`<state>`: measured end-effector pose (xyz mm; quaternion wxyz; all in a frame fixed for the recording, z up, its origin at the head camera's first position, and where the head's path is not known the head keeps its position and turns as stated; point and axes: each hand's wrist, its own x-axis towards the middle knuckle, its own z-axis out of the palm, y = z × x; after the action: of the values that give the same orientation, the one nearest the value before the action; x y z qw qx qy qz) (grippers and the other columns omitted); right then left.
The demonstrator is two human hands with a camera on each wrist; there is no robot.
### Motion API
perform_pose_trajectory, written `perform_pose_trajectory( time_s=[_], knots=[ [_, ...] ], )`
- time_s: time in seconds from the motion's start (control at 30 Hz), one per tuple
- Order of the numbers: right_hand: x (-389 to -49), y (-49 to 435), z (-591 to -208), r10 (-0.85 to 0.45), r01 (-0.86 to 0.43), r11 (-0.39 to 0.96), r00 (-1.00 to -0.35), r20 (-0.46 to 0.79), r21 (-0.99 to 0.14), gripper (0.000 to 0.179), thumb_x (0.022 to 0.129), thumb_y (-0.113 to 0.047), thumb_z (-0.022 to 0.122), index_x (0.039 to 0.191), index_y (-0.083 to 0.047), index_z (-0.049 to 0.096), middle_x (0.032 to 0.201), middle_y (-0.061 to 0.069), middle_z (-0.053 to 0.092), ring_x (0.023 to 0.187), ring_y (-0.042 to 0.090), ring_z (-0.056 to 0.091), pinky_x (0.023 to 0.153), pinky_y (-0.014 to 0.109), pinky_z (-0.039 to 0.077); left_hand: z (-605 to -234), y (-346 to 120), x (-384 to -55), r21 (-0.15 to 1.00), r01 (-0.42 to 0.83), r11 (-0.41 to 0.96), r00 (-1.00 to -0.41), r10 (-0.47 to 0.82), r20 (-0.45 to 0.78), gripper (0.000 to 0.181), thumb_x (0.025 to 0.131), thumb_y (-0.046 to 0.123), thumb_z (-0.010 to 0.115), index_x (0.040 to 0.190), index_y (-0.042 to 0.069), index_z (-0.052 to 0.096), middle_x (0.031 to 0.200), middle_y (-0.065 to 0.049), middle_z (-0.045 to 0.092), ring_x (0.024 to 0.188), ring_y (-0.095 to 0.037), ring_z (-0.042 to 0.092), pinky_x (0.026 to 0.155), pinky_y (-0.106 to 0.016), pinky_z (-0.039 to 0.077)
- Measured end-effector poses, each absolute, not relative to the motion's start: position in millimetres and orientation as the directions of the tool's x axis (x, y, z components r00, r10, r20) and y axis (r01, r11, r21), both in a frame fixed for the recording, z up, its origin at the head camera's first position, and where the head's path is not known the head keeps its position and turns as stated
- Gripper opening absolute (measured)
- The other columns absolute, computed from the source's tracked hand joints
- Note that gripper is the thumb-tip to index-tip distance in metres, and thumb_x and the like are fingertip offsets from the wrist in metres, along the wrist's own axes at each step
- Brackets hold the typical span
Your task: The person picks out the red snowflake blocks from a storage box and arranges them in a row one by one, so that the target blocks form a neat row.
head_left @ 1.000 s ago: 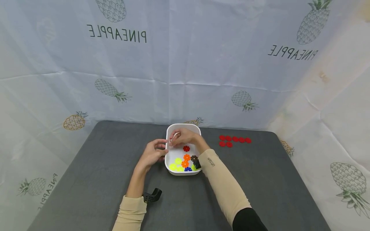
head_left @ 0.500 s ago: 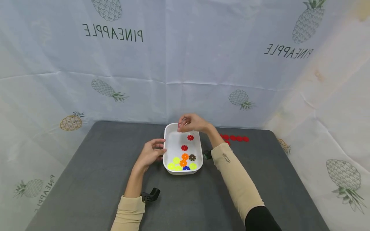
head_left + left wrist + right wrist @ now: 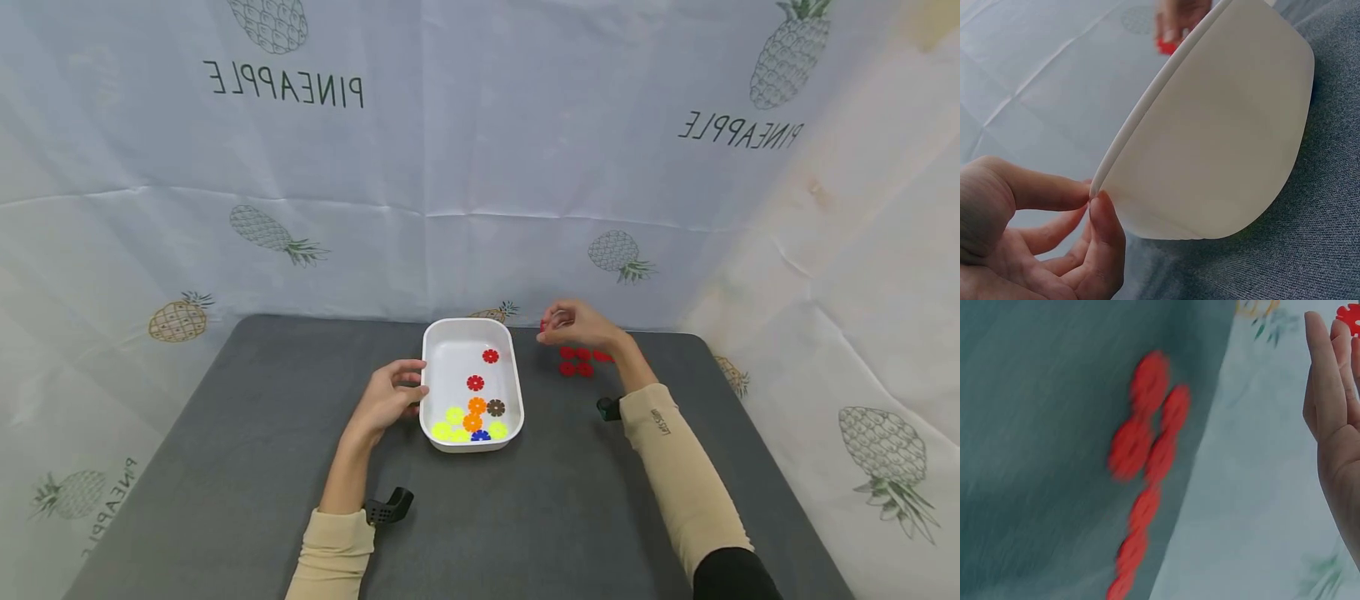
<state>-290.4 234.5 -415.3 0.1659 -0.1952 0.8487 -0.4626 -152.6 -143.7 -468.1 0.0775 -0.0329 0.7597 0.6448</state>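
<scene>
My left hand (image 3: 384,402) is at the left side of a white plastic tray (image 3: 450,354). In the left wrist view its thumb and a finger (image 3: 1107,228) pinch the tray's rim. Colourful notched discs lie inside the tray: two red ones apart, with yellow, orange, brown and blue ones gathered at the near end. Off the tray's far right side, my right hand (image 3: 581,325) is raised above the table, its fingertips pinching a red notched disc (image 3: 1349,317). More red discs (image 3: 584,369) lie beneath and beside that hand in two rows, partly hidden by it.
A dark grey cloth-covered table (image 3: 480,517) supports everything. White curtains (image 3: 480,150) with pineapple prints hang behind it and at both sides. In the right wrist view the red discs (image 3: 1130,450) lie close to the table's edge.
My right hand has moved from inside the tray up and right to the red discs, carrying a red disc. A second separate red disc now shows in the tray. My left hand stays put.
</scene>
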Motion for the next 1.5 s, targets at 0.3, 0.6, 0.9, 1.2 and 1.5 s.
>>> perform_pose_trajectory(
  time_s=[0.3,0.6,0.9,1.2,1.5],
  knots=[
    [-277.1,307.6,-437.7,-0.476,-0.14,0.542,-0.863,-0.166,-0.829,0.027,0.099,-0.008,0.074,0.119,0.005,0.061,0.093,0.005,0.074,0.079,0.019,0.068,0.077,0.039,0.056,-467.7,-143.5,-152.9,0.974,-0.148,0.175,-0.987,0.042,-0.157,0.05,0.099,0.005,0.072,0.147,0.002,0.06,0.124,-0.019,0.064,0.09,-0.024,0.071,0.072,-0.032,0.061],
    [-265.0,340.1,-451.4,-0.413,-0.091,0.642,-0.878,-0.242,-0.761,0.03,0.097,-0.004,0.078,0.114,0.01,0.059,0.088,0.014,0.075,0.075,0.011,0.071,0.074,0.029,0.059,-467.0,-143.0,-152.0,0.972,-0.153,0.177,-0.986,0.037,-0.162,0.05,0.099,0.005,0.072,0.148,0.003,0.06,0.125,-0.019,0.064,0.091,-0.024,0.071,0.073,-0.032,0.06],
    [-262.6,342.4,-454.1,-0.369,-0.034,0.66,-0.885,-0.285,-0.751,0.033,0.094,-0.003,0.08,0.113,0.012,0.057,0.081,0.002,0.069,0.071,0.011,0.072,0.072,0.03,0.064,-466.7,-142.9,-151.2,0.972,-0.157,0.177,-0.985,0.037,-0.166,0.05,0.099,0.006,0.073,0.148,0.004,0.061,0.126,-0.019,0.063,0.09,-0.023,0.071,0.074,-0.033,0.061],
    [-265.2,325.8,-456.4,-0.348,-0.08,0.652,-0.915,-0.205,-0.754,0.029,0.097,-0.007,0.079,0.115,0.011,0.064,0.087,0.013,0.071,0.075,0.016,0.074,0.073,0.034,0.066,-467.4,-142.6,-151.3,0.973,-0.155,0.173,-0.986,0.034,-0.163,0.049,0.099,0.005,0.073,0.147,0.004,0.061,0.124,-0.019,0.063,0.089,-0.023,0.07,0.073,-0.032,0.06],
    [-271.0,265.8,-427.2,-0.436,-0.18,0.544,-0.895,-0.093,-0.819,0.027,0.099,-0.01,0.078,0.116,0.008,0.065,0.097,0.02,0.072,0.092,0.041,0.078,0.089,0.055,0.065,-466.9,-142.7,-151.7,0.972,-0.158,0.175,-0.985,0.036,-0.167,0.05,0.1,0.006,0.073,0.148,0.004,0.061,0.126,-0.019,0.063,0.091,-0.024,0.071,0.073,-0.031,0.06]
  ],
)
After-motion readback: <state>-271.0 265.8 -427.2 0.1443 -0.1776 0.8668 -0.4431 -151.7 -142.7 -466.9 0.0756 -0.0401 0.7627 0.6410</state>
